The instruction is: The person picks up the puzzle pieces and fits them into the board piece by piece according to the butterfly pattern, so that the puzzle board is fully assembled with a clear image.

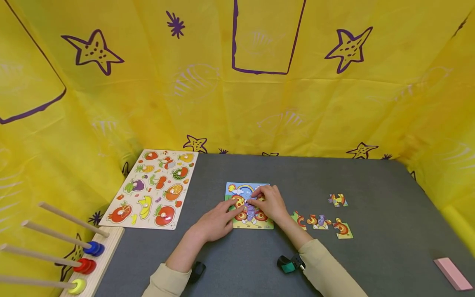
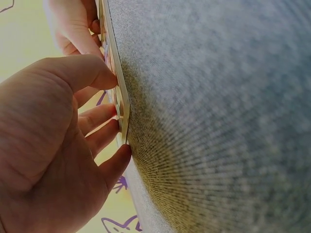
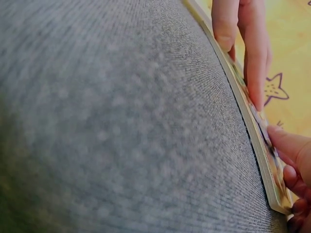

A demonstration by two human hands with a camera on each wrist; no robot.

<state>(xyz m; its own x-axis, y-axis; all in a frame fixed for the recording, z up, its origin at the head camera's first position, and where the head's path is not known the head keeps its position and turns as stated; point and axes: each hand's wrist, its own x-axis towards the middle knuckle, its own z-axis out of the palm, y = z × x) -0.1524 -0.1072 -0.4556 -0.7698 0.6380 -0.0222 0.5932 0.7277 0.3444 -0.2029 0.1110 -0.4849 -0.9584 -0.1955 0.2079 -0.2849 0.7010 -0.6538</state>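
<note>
A jigsaw puzzle board (image 1: pixel 243 225) with a butterfly, rainbow and sun picture lies flat on the table. My left hand (image 1: pixel 215 220) rests at its left side, with fingertips on the picture; in the left wrist view the thumb and fingers (image 2: pixel 104 141) touch the board's edge and top. From the right, my right hand (image 1: pixel 272 204) reaches over the upper middle of the picture. Its thumb (image 3: pixel 286 141) touches the surface near the left fingertips, and other fingers are bent behind it. The hands cover part of the butterfly.
Several loose puzzle pieces (image 1: pixel 320 222) lie right of the board. A fruit peg puzzle (image 1: pixel 154 202) stands at the back left, beside a wooden ring stacker (image 1: pixel 107 247) with upright rods. A pink block (image 1: pixel 453 273) sits at the far right, and a yellow curtain (image 1: pixel 237 103) hangs behind.
</note>
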